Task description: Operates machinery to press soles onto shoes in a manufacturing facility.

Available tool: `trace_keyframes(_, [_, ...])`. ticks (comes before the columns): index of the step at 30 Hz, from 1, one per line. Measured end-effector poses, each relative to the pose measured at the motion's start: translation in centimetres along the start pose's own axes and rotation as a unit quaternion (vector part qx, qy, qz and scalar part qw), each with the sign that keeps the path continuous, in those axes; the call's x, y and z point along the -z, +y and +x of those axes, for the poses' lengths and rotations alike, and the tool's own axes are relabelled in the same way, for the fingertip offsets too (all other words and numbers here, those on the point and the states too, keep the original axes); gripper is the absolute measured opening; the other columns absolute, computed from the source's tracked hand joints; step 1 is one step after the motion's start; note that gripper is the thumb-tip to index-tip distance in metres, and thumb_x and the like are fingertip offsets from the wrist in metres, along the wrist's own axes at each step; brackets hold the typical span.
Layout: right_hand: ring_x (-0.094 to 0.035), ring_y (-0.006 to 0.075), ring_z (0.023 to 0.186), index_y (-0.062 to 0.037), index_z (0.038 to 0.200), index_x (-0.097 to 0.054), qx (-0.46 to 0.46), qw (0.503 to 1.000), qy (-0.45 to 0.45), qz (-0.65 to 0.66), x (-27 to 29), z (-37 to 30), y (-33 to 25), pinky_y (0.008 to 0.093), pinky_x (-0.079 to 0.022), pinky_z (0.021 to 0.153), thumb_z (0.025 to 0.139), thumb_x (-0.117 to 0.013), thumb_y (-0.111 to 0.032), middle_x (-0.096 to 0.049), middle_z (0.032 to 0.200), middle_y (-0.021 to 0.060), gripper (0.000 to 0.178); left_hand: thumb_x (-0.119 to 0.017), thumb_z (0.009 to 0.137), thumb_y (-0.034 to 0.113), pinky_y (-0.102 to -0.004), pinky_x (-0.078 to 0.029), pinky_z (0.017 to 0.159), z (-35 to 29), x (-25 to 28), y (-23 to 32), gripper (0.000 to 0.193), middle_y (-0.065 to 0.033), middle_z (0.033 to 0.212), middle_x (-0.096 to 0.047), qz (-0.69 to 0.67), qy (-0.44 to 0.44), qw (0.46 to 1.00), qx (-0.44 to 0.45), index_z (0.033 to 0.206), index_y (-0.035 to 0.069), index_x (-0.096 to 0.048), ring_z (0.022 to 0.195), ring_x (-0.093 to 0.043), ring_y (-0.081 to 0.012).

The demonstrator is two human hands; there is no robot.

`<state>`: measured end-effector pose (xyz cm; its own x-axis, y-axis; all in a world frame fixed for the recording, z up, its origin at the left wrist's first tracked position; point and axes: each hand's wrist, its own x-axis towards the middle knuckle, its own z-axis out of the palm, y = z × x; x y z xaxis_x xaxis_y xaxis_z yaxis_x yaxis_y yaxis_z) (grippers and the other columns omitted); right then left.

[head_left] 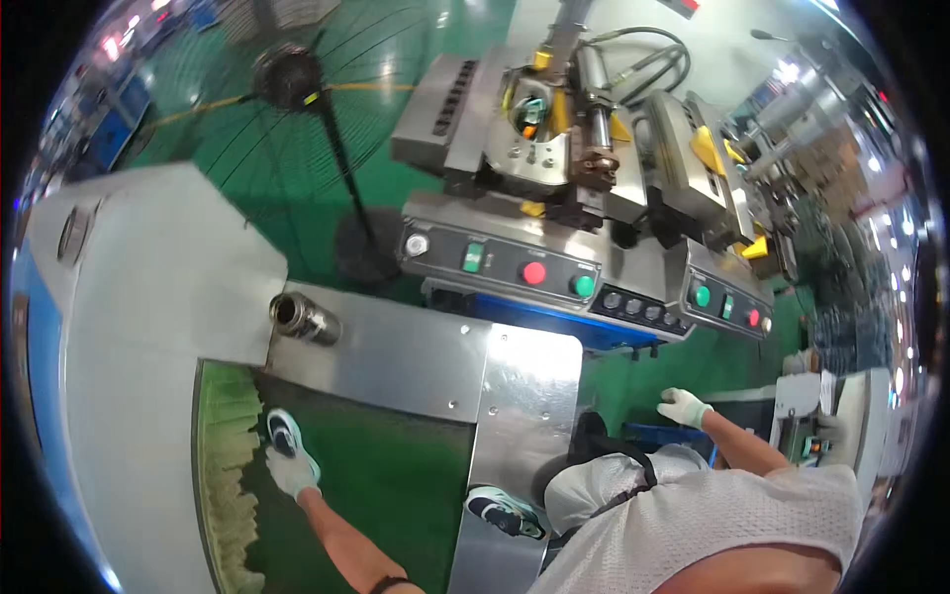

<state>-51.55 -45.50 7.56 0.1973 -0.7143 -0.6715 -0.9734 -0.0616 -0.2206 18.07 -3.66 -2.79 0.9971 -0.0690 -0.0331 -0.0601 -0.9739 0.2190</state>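
Note:
My left hand (290,475), in a white glove, is closed on a shoe (284,432) with a dark and white upper and a pale mint sole. It is held at the left, beside a fringed green strip curtain (228,475). A matching shoe (505,512) rests on the metal bench (381,356), close to my body. My right hand (683,407), gloved too, reaches out to the right with its fingers apart and nothing seen in them. Under that arm, a blue bin or frame (653,434) shows only in part.
A steel cup-like cylinder (309,321) stands on the bench's far left. Ahead is a press machine (529,168) with a shoe inside and button panels (505,259). A white machine housing (168,327) fills the left; a floor fan (287,79) stands behind. Another machine (831,426) is at right.

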Motion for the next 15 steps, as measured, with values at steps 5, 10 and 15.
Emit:
trace_keyframes(5, [-0.06, 0.0378, 0.12, -0.0002, 0.131, -0.06, 0.133, 0.99, -0.05, -0.018, -0.9, 2.1, -6.9, 0.0412, -0.048, 0.103, 0.089, -0.062, -0.039, -0.064, 0.129, 0.0229, 0.058, -0.075, 0.076, 0.031, -0.0496, -0.052, 0.087, -8.9, 1.8, 5.4, 0.05, -0.0278, 0.101, -0.067, -0.017, -0.158, 0.983, -0.089, 0.107, -0.003, -0.055, 0.099, -0.066, -0.0447])
trace_keyframes(10, [-0.061, 0.0339, 0.121, 0.0011, 0.134, -0.057, 0.293, 0.942, -0.128, 0.098, -1.3, 1.7, -17.0, 0.0415, -0.047, 0.102, 0.091, -0.06, -0.044, -0.063, 0.129, 0.0228, 0.062, -0.068, 0.089, 0.048, -0.0406, -0.047, 0.098, -21.8, 5.7, 10.0, 0.064, -0.03, 0.126, -0.061, -0.13, -0.319, 0.931, -0.117, 0.118, -0.008, -0.063, 0.112, -0.06, -0.0337])
trace_keyframes(15, [-0.066, 0.0147, 0.097, -0.0023, 0.126, -0.063, 0.25, 0.852, -0.366, 0.28, 4.5, 0.8, -23.3, 0.0315, -0.053, 0.086, 0.1, -0.053, -0.058, -0.071, 0.114, 0.0089, 0.062, -0.078, 0.078, 0.03, -0.0439, -0.052, 0.092, -31.2, 11.9, 26.5, 0.067, -0.0166, 0.107, -0.065, -0.647, -0.29, 0.674, -0.207, 0.127, -0.008, -0.053, 0.099, -0.064, -0.0277])
